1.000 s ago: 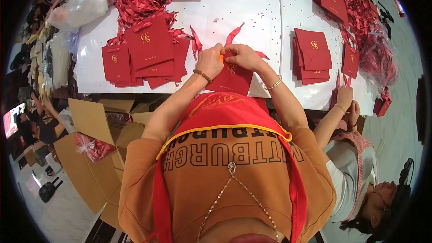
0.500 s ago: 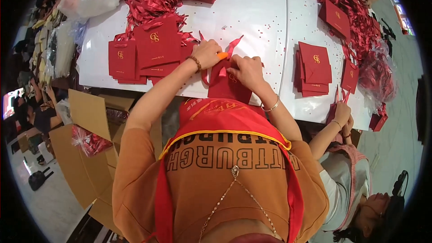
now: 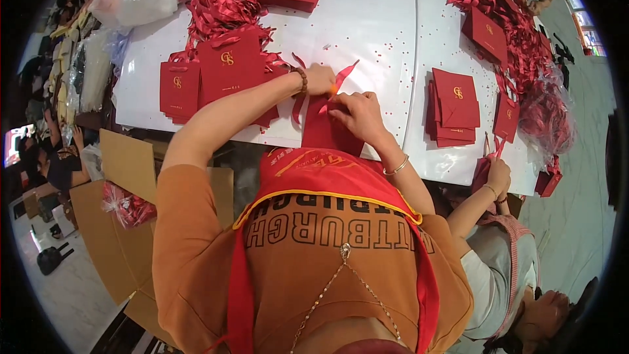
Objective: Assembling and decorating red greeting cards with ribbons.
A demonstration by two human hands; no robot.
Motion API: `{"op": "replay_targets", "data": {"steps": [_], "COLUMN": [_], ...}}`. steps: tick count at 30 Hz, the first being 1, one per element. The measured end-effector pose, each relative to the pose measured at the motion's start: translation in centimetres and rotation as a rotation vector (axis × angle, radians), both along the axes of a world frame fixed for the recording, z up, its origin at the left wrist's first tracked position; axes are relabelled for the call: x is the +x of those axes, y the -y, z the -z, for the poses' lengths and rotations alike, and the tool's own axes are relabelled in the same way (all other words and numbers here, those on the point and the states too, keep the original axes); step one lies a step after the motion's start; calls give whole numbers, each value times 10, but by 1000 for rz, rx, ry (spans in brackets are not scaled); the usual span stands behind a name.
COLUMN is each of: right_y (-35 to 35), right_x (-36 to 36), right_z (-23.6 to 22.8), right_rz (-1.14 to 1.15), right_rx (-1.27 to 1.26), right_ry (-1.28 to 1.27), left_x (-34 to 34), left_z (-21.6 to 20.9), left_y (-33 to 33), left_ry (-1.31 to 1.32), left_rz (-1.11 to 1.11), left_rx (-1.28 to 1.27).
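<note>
Head view: a flat, rectangular red paper bag (image 3: 327,132) lies at the near edge of the white-covered table (image 3: 373,39), in front of the red apron with yellow trim (image 3: 327,174). The left hand (image 3: 320,80) is at the upper end of this bag, with the fingers bent and close together; I cannot tell what they pinch. A small orange piece (image 3: 334,89) shows beside its fingertips. The right hand (image 3: 359,115) is over the bag's upper right part, its fingers curled narrowly; their exact grip I cannot tell. A shiny red ribbon (image 3: 346,75) extends beyond the hands. To the left lie stacked red bags (image 3: 229,62) near a tangled heap of red ribbons (image 3: 226,0); to the right stands another stack of red bags (image 3: 457,95). Farther right, a co-worker's hand (image 3: 498,177) is near another red bag (image 3: 481,172).
</note>
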State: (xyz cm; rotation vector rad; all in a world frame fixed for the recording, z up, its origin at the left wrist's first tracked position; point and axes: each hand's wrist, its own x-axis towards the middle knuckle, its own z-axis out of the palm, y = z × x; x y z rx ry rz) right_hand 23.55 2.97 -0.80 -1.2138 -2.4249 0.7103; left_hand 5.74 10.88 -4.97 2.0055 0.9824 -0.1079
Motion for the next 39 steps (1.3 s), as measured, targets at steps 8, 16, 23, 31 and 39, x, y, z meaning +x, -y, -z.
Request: {"op": "replay_targets", "data": {"steps": [8,16,23,31,39], "right_y": [-5,-19,-20,13,10], "right_x": [9,14,17,25,49], "right_z": [24,42,46,10,28], "right_rz": [168,231,214,248,363], "right_rx": [-15,-195,-208,255,-190], "right_ry": [51,-67,-98,210,-89], "left_x": [-21,-25,12,25,26], "left_z": [-35,0,-13,-9,-4], "left_y": [-27,-24,0,27,25], "left_ry": [-438,-639,407,179,247], "left_rz": [-465,-348,-455,-330,-321], "left_rx": [481,392,32,143,294]}}
